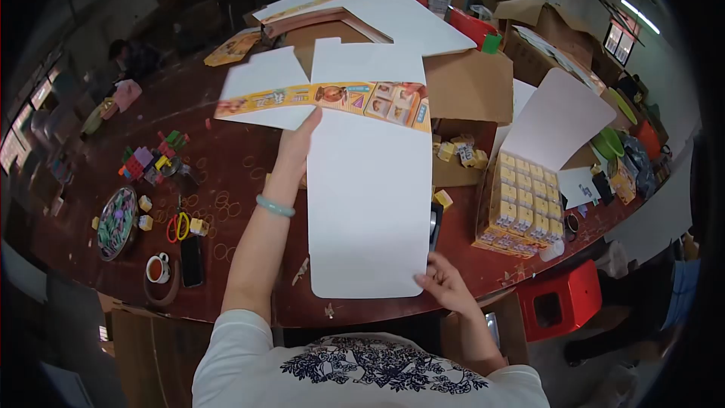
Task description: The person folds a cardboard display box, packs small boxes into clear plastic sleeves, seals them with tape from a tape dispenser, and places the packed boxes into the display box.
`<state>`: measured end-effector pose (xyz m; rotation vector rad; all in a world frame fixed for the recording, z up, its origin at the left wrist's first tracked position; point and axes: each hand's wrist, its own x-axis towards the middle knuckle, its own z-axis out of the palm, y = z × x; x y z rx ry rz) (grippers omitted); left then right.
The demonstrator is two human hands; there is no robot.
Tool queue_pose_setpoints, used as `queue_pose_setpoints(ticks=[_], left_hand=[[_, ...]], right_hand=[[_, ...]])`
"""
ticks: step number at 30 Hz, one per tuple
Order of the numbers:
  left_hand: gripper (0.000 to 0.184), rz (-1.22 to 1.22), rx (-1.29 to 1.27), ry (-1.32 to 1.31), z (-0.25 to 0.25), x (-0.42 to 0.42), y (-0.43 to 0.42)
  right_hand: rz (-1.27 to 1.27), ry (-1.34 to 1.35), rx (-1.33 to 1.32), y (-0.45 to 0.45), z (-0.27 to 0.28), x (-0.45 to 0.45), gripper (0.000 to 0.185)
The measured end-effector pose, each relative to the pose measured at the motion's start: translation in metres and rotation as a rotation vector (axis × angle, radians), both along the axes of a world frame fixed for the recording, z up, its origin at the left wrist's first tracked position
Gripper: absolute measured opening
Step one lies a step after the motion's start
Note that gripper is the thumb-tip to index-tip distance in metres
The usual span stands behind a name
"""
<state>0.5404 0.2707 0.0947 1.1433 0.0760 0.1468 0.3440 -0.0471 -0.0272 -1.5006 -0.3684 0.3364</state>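
An unfolded cardboard box [368, 196] is held up in front of me, its plain white side facing me and a printed orange band crossing its upper part. My left hand [300, 136] grips it at the left, just below the band, with most fingers hidden behind the board. At the lower right corner my right hand [447, 285] pinches the edge between thumb and fingers. To the right stands an open display box [521, 200] filled with rows of small yellow-and-white boxes, its white lid raised.
More unfolded boxes [400, 15] lie piled at the back. A brown carton [468, 94] stands behind several loose small boxes [462, 153]. At left are a bowl of wrapped pieces [117, 223], scissors [179, 227], a teacup [158, 267] and a phone [192, 261]. A red stool [585, 287] stands right.
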Motion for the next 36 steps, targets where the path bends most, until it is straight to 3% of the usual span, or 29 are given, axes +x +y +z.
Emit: queue_pose_setpoints(ticks=[1,2,4,7,9,14,16,17,19,20,24,25,29,32,34,35,36], left_hand=[[0.048,0.051,-0.020,-0.048,-0.001,-0.019,-0.010],[0.048,0.048,-0.019,-0.043,-0.002,-0.038,-0.018],[0.044,0.069,0.114,-0.150,-0.008,-0.078,-0.033],[0.043,0.007,0.220,-0.249,-0.020,-0.123,-0.040],[0.042,-0.084,0.286,-0.250,-0.012,-0.144,-0.035],[0.038,-0.073,0.235,-0.170,0.001,-0.167,-0.018],[0.039,0.002,0.328,-0.256,-0.006,-0.168,-0.009],[0.040,0.063,0.420,-0.341,-0.013,-0.165,-0.004],[0.041,0.185,0.601,-0.514,-0.025,-0.157,0.004],[0.041,0.192,0.599,-0.519,-0.029,-0.151,0.008],[0.043,0.426,0.823,-0.650,-0.043,-0.129,0.025],[0.043,0.429,0.820,-0.645,-0.047,-0.132,0.028],[0.069,0.254,0.866,-0.167,-0.064,-0.155,0.048],[0.073,0.245,0.785,-0.279,-0.120,-0.153,0.080],[0.067,-0.163,1.451,-0.272,-0.125,-0.157,0.120],[0.062,-0.097,1.577,-0.309,-0.086,-0.166,0.119],[0.056,0.100,1.614,-0.217,-0.082,-0.163,0.143]], right_hand=[[-0.156,-0.068,-0.047,0.002,0.004,-0.007,0.069],[-0.158,-0.063,-0.046,0.009,0.020,-0.005,0.069],[-0.500,-0.625,-0.094,0.027,0.058,0.022,0.088],[-0.638,-0.790,-0.290,0.041,0.072,0.055,0.102],[-0.803,-0.890,-0.512,0.053,0.081,0.068,0.089],[-0.672,-1.005,-0.610,0.062,0.065,0.087,0.062],[-0.687,-0.892,-0.542,0.058,0.061,0.091,0.043],[-0.680,-0.899,-0.537,0.053,0.059,0.093,0.043],[-0.684,-0.384,-0.367,0.042,0.055,0.095,0.036],[-0.680,-0.392,-0.367,0.043,0.052,0.098,0.036],[-0.106,0.037,0.858,0.041,0.032,0.103,0.036],[-0.105,0.041,0.853,0.041,0.032,0.099,0.036],[-0.336,0.006,0.476,0.063,0.041,0.080,0.032],[-0.506,0.020,0.177,0.081,0.036,0.047,0.030],[-0.607,0.035,-0.040,0.082,0.028,0.026,0.028],[-0.601,0.055,-0.052,0.078,0.017,0.022,0.028],[-0.565,-0.045,-0.096,0.071,-0.001,0.022,0.028]])
